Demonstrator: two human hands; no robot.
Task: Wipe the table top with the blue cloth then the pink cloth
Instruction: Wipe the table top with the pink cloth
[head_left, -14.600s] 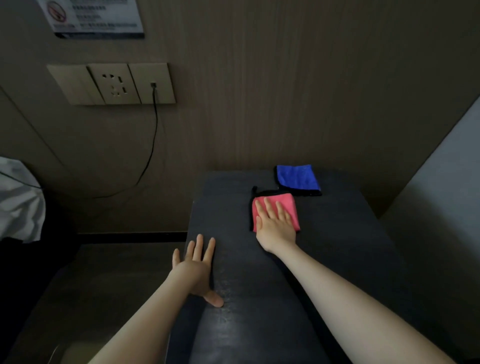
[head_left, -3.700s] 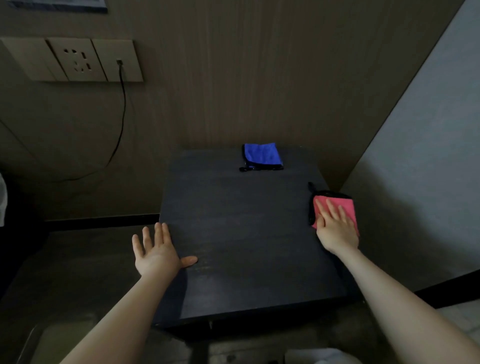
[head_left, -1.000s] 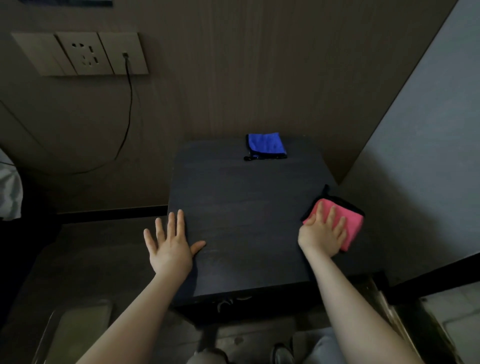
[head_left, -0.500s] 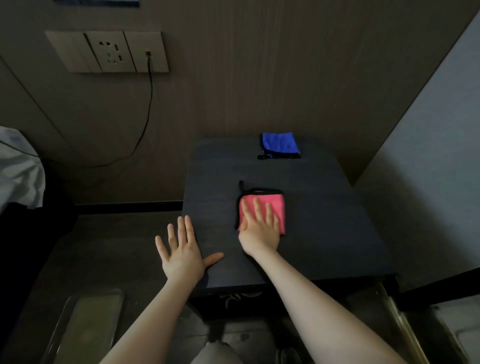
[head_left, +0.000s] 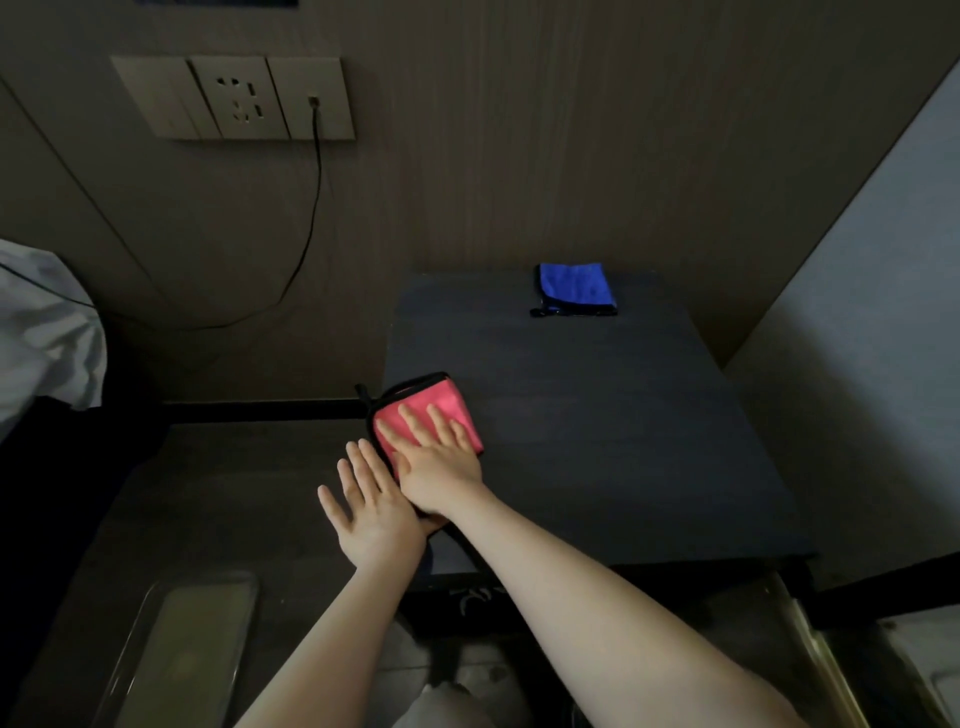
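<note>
The dark table top (head_left: 597, 426) fills the middle of the view. A folded blue cloth (head_left: 574, 287) with black trim lies at its far edge, against the wall. The pink cloth (head_left: 423, 402), also black-edged, sits at the table's left edge. My right hand (head_left: 436, 457) lies flat on the pink cloth, fingers spread, pressing it down. My left hand (head_left: 371, 512) is flat with fingers apart at the table's left front corner, its thumb tucked under my right wrist. It holds nothing.
A wall socket panel (head_left: 234, 98) with a black cable (head_left: 306, 244) plugged in is upper left. A white fabric (head_left: 41, 338) hangs at the far left. A pale wall (head_left: 857, 338) borders the table's right side. A lower dark surface (head_left: 218, 493) lies left of the table.
My right hand has slid the pink cloth from the right edge, across the table's middle, to the left edge. The left hand stays at the front left corner. The blue cloth has not moved.
</note>
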